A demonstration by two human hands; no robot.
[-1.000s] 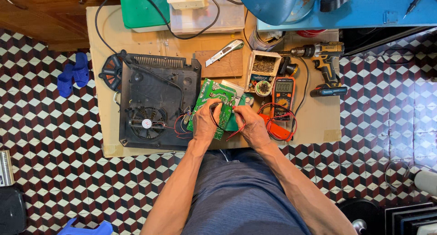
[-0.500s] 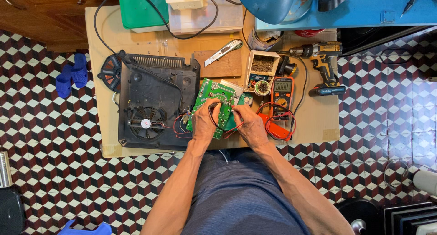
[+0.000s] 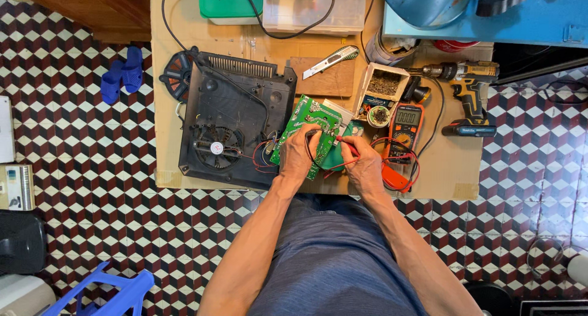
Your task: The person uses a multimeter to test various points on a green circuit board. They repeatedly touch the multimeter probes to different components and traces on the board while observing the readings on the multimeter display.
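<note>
A green circuit board [image 3: 309,121] lies tilted on the cardboard sheet [image 3: 184,34], beside an opened black appliance housing [image 3: 229,126] with a round fan. My left hand [image 3: 300,154] rests on the board and pinches a black test probe against it. My right hand [image 3: 363,164] holds a red test probe whose tip touches the board's right edge. Red and black leads run from the probes to an orange multimeter [image 3: 405,125] just right of my hands.
A utility knife [image 3: 329,61] lies on a wooden block. A small box of screws [image 3: 384,86], a cordless drill [image 3: 468,86], a green lidded box [image 3: 229,0] and a clear container stand around. Blue sandals [image 3: 122,74] sit on the patterned tile floor.
Both hands stay on the board with the probes; their tips shift only slightly. The camera view has drifted a little.
</note>
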